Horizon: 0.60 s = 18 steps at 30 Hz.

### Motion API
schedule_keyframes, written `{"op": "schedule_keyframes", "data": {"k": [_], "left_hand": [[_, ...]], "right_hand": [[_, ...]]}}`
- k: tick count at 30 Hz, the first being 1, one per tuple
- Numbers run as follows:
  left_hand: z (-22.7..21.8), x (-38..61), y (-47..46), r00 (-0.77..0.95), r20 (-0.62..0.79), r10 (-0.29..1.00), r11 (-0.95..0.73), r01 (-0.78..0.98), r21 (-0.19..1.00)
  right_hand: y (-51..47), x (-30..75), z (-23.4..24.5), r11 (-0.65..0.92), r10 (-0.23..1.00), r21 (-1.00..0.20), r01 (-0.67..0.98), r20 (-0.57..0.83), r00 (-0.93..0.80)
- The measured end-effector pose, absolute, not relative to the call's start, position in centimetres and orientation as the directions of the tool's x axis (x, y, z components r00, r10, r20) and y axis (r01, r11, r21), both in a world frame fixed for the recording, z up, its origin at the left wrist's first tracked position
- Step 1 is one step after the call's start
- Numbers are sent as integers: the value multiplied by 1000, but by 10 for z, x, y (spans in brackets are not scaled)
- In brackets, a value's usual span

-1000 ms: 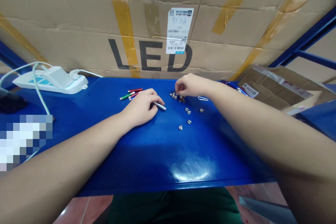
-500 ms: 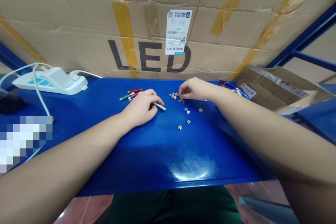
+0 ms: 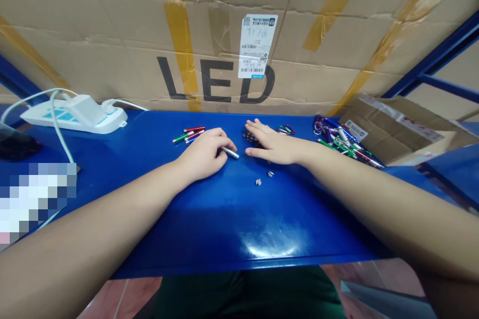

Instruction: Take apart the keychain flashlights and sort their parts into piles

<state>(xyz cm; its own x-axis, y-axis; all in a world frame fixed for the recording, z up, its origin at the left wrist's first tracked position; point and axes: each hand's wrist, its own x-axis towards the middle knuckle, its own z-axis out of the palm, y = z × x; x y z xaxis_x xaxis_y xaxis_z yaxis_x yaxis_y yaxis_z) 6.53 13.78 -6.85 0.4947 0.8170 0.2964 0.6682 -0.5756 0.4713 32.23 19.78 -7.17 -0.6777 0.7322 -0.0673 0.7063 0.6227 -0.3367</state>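
Observation:
My left hand [image 3: 207,153] rests on the blue table with its fingers curled round a slim silver metal tube [image 3: 231,153], whose end sticks out to the right. Flat above the table, my right hand [image 3: 275,145] has its fingers stretched and thumb apart. Beneath and beside those fingers lie several small round metal pieces [image 3: 247,136], partly hidden by the hand. Two more loose ones, a slotted round piece [image 3: 258,182] and a similar piece [image 3: 270,174], lie nearer me. Several red, green and blue metal tubes [image 3: 183,136] lie just beyond my left hand.
Coloured carabiner clips [image 3: 286,130] lie behind my right hand. A pile of coloured tubes and clips [image 3: 346,143] sits at the right, against an open cardboard box [image 3: 396,127]. A white power strip [image 3: 112,123] with cables is at left. A large carton [image 3: 130,45] stands behind the table [image 3: 209,229].
My right hand has gone from pinching among the small round pieces to lying spread over them, slightly nearer me. My left hand still holds the silver tube in nearly the same place.

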Motion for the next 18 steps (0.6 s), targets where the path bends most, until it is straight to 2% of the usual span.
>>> {"op": "schedule_keyframes", "data": {"k": [6, 18], "left_hand": [[-70, 65, 138, 506, 317, 802, -596, 655, 464], [-71, 64, 139, 507, 316, 802, -596, 652, 469]], "right_hand": [[206, 302, -77, 617, 699, -343, 709, -174, -693], [217, 292, -75, 570, 726, -359, 739, -201, -658]]}}
